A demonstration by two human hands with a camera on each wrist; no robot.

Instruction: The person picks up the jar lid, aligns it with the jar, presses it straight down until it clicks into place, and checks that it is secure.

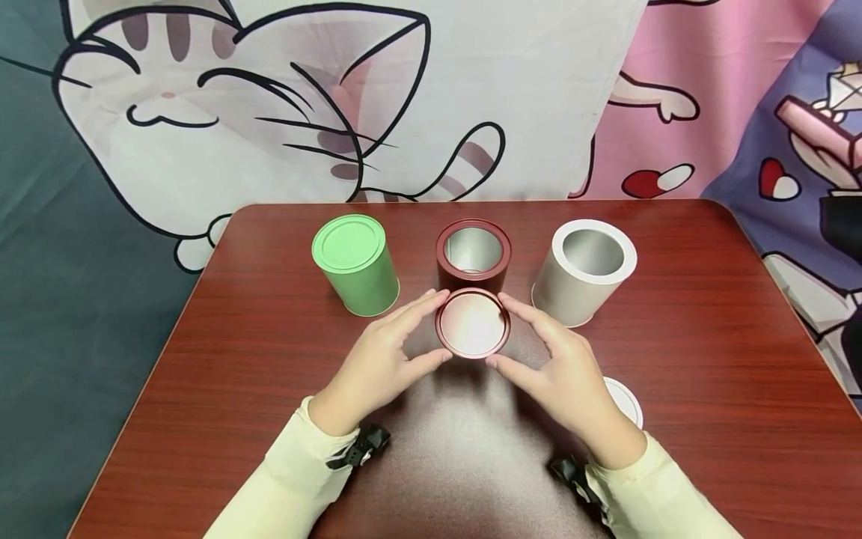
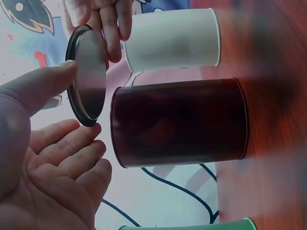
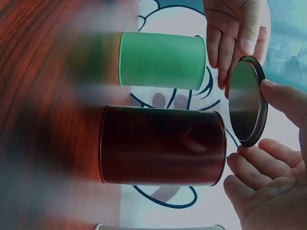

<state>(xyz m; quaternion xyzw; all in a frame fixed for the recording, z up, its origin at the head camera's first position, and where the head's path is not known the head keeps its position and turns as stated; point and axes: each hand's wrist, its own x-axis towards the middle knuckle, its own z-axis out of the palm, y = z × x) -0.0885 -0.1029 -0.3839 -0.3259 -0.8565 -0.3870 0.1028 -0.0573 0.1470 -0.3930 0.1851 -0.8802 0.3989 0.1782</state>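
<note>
Between them, my left hand [image 1: 384, 348] and right hand [image 1: 566, 367] hold a round dark red metal lid [image 1: 473, 323] by its rim, thumbs at the near side and fingers at the far side. The dark red can [image 1: 471, 281] stands upright and open just beyond the lid. In the left wrist view the lid [image 2: 91, 74] is held above the level of the can's rim, apart from the can [image 2: 180, 123]. The right wrist view shows the lid's shiny underside [image 3: 242, 98] facing the can [image 3: 163, 146].
A green can [image 1: 367, 281] with its lid on stands to the left. An open white can [image 1: 572, 292] is at the right. A white lid [image 1: 626, 404] lies on the reddish wooden table [image 1: 727, 359], partly hidden by my right forearm. Printed cloth hangs behind.
</note>
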